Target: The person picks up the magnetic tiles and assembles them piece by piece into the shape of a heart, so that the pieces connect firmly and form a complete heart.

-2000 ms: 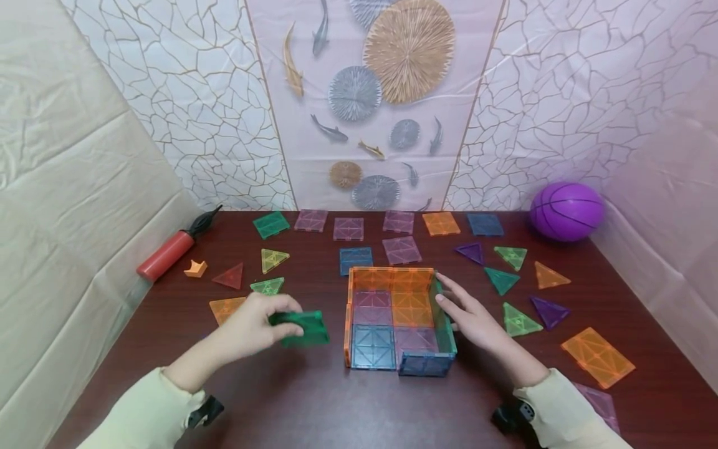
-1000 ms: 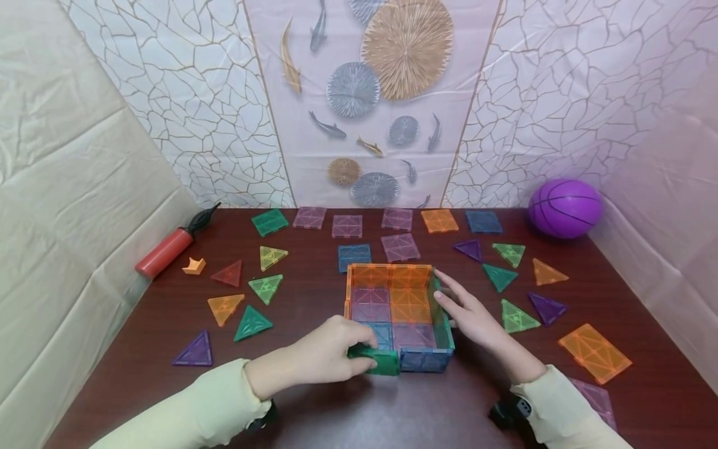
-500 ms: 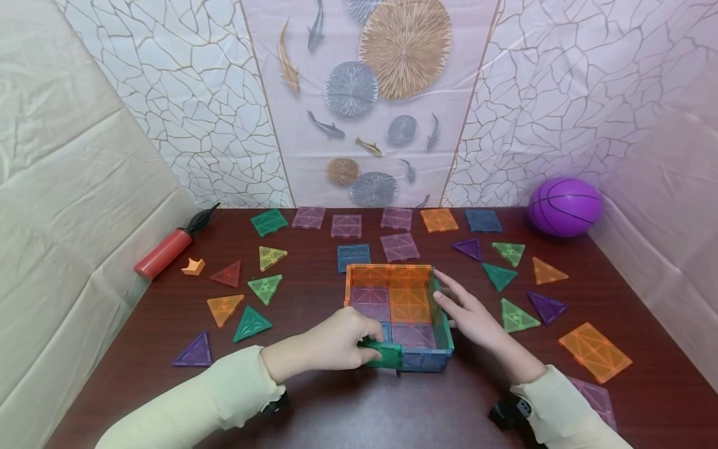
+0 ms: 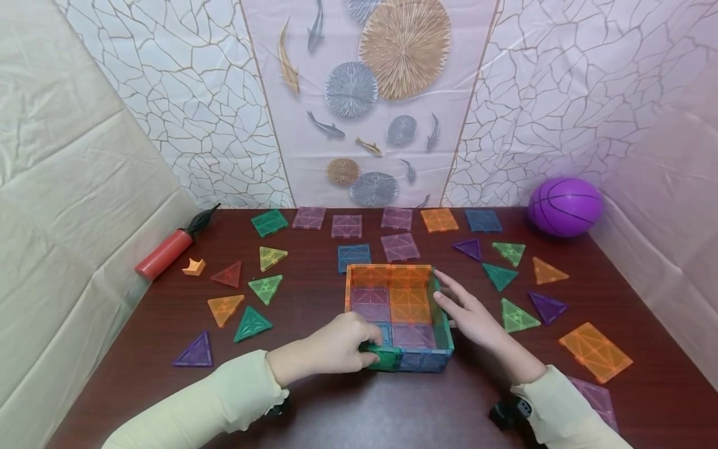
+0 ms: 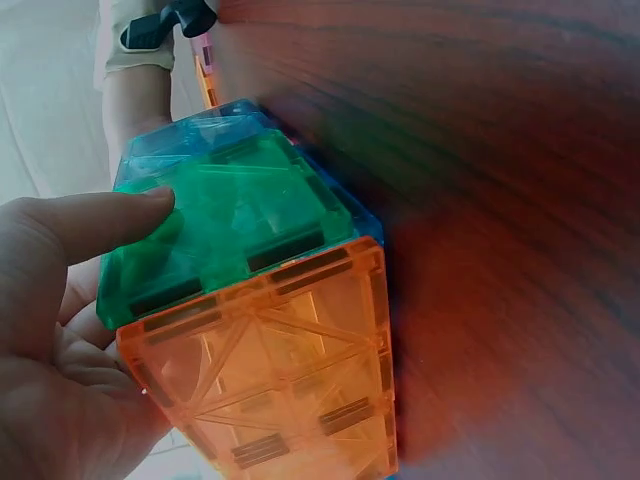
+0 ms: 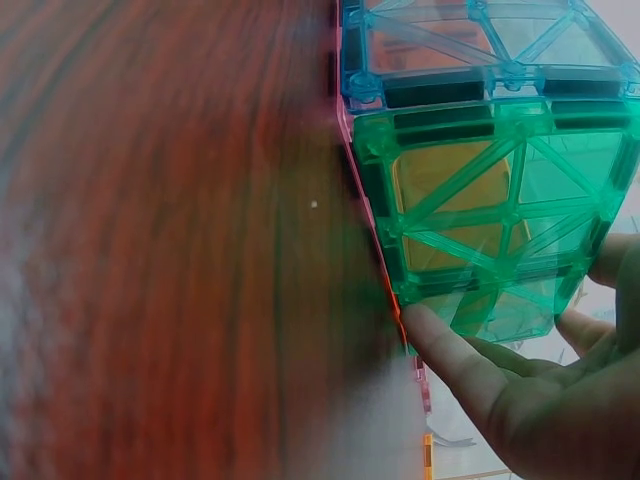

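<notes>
A low open box of translucent magnetic tiles stands mid-table, with an orange back wall [image 4: 391,275], a green right wall [image 4: 443,319] and a blue front tile [image 4: 424,360]. My left hand [image 4: 339,343] pinches a green square tile [image 4: 386,359] upright at the front left corner, beside the blue one. In the left wrist view its thumb lies on the green tile's outer face, and the tile meets the orange left wall [image 5: 270,350]. My right hand [image 4: 473,317] rests its extended fingers against the right wall; the right wrist view shows its fingertips touching that wall's far end.
Triangular tiles lie left of the box, such as a purple triangle [image 4: 194,350], and more lie right of it. Square tiles line the back, including a blue square [image 4: 354,257]. A red pump [image 4: 165,252] and a purple ball [image 4: 565,207] stand near the side walls.
My left hand has carried the green tile from left of the box to its front left corner, then lowered it into line with the blue tile. My right hand stays at the right wall.
</notes>
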A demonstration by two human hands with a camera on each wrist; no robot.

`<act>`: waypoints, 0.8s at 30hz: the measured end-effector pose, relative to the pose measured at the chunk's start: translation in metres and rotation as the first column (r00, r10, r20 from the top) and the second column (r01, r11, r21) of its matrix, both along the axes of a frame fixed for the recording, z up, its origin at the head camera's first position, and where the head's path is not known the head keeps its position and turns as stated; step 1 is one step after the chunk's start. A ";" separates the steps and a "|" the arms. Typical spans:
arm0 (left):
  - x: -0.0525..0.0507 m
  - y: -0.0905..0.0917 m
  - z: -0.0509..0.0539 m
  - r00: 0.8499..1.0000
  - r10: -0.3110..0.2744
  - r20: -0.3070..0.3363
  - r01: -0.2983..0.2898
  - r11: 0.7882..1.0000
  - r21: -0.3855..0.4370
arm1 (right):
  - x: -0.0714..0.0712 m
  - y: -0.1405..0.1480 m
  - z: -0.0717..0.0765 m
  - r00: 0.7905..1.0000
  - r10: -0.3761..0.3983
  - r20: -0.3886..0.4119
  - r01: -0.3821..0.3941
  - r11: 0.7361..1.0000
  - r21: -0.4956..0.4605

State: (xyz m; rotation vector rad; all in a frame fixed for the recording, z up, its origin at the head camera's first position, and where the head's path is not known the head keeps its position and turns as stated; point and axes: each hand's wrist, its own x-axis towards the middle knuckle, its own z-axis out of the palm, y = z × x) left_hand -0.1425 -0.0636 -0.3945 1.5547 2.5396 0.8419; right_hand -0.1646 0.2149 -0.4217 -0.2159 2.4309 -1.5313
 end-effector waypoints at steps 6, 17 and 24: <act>0.003 -0.005 -0.007 0.994 0.088 -0.063 -0.086 0.996 0.020 | 0.001 -0.001 0.001 1.000 -0.005 0.005 0.005 1.000 0.001; 0.011 -0.013 -0.025 0.785 0.423 0.453 -0.599 0.704 0.381 | 0.013 -0.014 0.000 0.998 -0.058 -0.006 0.058 0.998 0.021; 0.027 -0.006 -0.039 0.579 0.367 0.728 -0.696 0.688 0.207 | 0.024 -0.023 -0.002 0.987 -0.123 0.102 0.137 0.981 -0.137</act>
